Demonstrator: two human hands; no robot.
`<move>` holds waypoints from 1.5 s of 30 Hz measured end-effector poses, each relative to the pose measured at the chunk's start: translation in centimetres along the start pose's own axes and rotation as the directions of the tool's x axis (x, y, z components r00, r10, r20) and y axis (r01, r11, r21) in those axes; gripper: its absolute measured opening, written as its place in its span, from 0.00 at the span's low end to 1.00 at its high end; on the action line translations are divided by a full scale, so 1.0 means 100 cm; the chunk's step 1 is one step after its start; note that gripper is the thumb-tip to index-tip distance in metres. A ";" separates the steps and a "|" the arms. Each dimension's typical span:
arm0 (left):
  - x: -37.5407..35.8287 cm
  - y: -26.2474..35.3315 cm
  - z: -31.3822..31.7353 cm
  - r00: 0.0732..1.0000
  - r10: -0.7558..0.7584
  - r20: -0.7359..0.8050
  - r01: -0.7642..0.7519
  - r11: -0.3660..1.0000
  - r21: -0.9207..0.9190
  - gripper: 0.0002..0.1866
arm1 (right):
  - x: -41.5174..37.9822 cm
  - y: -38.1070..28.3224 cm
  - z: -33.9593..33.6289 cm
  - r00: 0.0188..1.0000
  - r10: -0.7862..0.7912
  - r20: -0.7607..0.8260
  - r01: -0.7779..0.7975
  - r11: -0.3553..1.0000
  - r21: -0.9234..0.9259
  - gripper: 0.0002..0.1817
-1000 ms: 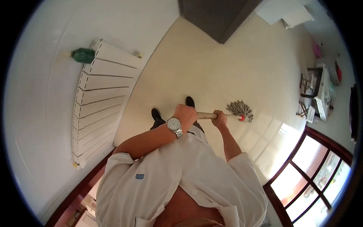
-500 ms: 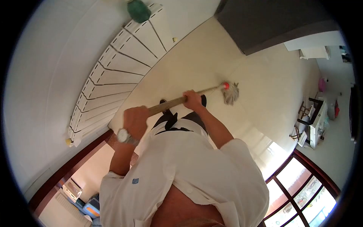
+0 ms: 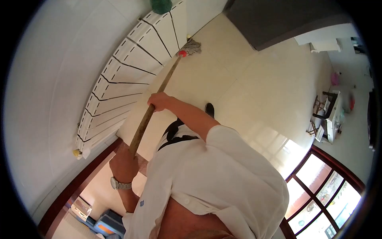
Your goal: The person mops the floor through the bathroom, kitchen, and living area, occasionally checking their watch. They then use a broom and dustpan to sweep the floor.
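Observation:
A mop with a long wooden handle (image 3: 163,85) slants across the floor, its grey string head (image 3: 193,47) and red collar lying close to the foot of the white radiator. My left hand (image 3: 124,163), with a metal-band watch on its wrist, is closed around the handle's upper end. Further down the shaft, my right hand (image 3: 160,101) is wrapped around it too.
The white radiator (image 3: 131,59) runs along the left wall, with a green object (image 3: 160,5) on top. A dark cabinet-like block (image 3: 286,24) stands at the far side. On the right are a white table (image 3: 331,119) with chairs and a framed glass door (image 3: 318,195).
The mop head has swept from the middle of the floor leftward and away, to the radiator. My right hand has moved left with the handle; my left hand has come lower and nearer my body.

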State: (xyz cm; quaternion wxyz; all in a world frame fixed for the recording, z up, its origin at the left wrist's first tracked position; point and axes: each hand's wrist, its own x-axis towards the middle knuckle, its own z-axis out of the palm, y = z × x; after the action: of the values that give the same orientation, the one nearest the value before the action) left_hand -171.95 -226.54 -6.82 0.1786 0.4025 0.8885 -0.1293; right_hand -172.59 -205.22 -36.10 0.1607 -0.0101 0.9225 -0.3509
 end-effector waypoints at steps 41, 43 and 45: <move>0.111 0.387 0.052 0.372 0.928 0.022 -0.914 0.362 0.180 0.04 | -0.455 0.111 0.164 0.144 0.883 -0.447 -0.539 0.449 0.713 0.11; 0.122 0.373 0.040 0.387 0.914 -0.120 -0.905 0.401 0.140 0.05 | -0.435 0.126 0.151 0.155 0.854 -0.496 -0.480 0.504 0.717 0.11; 0.126 0.357 0.010 0.527 0.850 -0.009 -0.813 0.508 0.283 0.07 | -0.413 0.136 0.121 0.214 0.805 -0.553 -0.441 0.585 0.680 0.11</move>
State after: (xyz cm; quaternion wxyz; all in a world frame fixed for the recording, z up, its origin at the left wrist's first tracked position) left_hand -152.26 -195.54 -16.13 0.1019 0.8066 0.5726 -0.1055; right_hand -128.46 -197.35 -41.54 -0.1671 0.5696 0.7088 -0.3812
